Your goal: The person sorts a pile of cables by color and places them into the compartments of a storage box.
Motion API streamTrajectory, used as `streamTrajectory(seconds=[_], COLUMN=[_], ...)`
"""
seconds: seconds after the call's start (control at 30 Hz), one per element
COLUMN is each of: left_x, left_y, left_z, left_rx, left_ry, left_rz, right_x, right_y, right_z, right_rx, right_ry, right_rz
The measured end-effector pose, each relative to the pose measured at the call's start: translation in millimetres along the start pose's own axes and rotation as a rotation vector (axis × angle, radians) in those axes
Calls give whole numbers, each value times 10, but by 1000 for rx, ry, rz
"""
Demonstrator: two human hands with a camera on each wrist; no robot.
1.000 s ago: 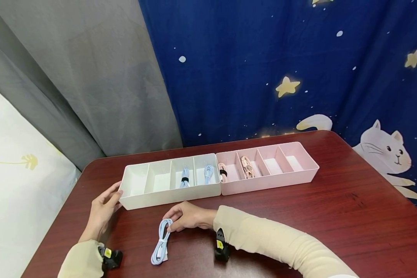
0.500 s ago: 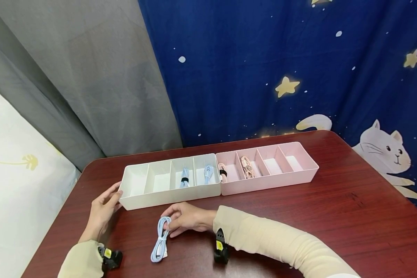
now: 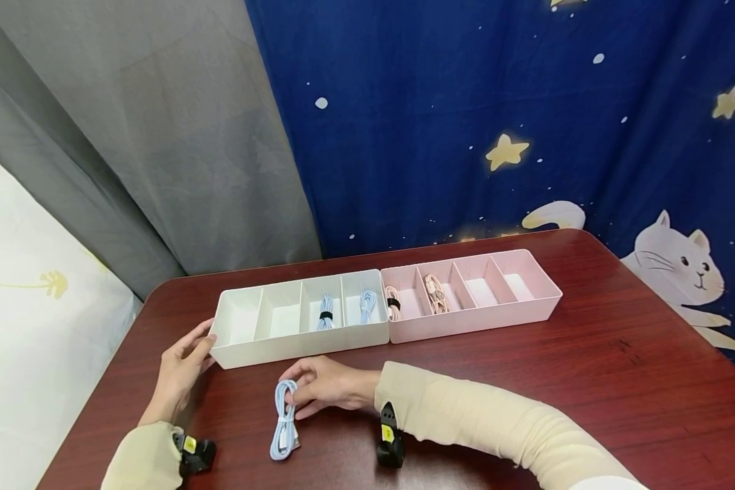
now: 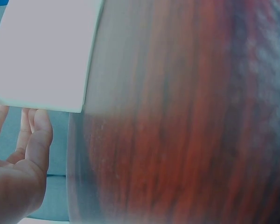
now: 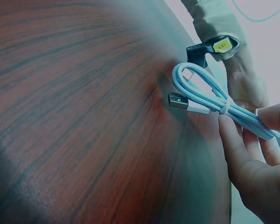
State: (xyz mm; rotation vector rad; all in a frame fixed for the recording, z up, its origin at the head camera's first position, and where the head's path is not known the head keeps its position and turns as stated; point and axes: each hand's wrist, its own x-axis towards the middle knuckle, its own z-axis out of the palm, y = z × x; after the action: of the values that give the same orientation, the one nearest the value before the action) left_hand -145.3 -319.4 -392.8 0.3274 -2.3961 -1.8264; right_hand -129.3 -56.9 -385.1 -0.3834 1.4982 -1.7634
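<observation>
My right hand (image 3: 332,384) pinches one end of a light blue braided USB cable (image 3: 284,425), wound into a long coil and tied at its middle. In the right wrist view, thumb and fingers hold the coil, and the metal USB plug (image 5: 178,100) sticks out near the far loop. My left hand (image 3: 181,364) touches the left end of a white divided box (image 3: 300,349), thumb near its front corner. Two blue cable bundles lie in this box's right two compartments; a black strap (image 3: 325,316) wraps one of them.
A pink divided box (image 3: 478,320) stands end to end with the white one. Its left two compartments hold pinkish cable bundles (image 3: 436,295). Both boxes stand on a dark red wooden table (image 3: 588,381), with curtains (image 3: 404,136) behind.
My right hand has shifted slightly left with the cable, whose lower end has swung a little to the right. My left hand and the boxes look the same.
</observation>
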Motion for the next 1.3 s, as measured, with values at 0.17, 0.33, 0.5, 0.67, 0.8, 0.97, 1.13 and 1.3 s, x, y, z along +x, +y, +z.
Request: streamTrajectory(seconds=[0.17, 0.33, 0.5, 0.67, 0.8, 0.97, 1.13, 1.3], left_x=[-3, -4, -9, -8, -17, -15, -1, 2], left_y=[1, 1, 2, 1, 4, 7, 11, 15], left_z=[2, 1, 0, 3, 0, -3, -3, -1], left_rx=[-9, 8, 55, 74, 52, 26, 19, 5], left_ry=[3, 1, -4, -7, -6, -10, -15, -17], left_rz=[0, 3, 14, 25, 24, 28, 28, 21], right_x=[6, -3, -11, -11, -2, 22, 48, 79], right_y=[-20, -70, -155, -250, -318, -401, -474, -519], right_z=[11, 17, 12, -3, -11, -22, -29, -30], right_rx=[20, 32, 22, 1, -6, -35, -53, -44], right_ry=[3, 4, 11, 13, 7, 11, 31, 22], right_rz=[-16, -25, -15, -12, -29, -36, -43, -53])
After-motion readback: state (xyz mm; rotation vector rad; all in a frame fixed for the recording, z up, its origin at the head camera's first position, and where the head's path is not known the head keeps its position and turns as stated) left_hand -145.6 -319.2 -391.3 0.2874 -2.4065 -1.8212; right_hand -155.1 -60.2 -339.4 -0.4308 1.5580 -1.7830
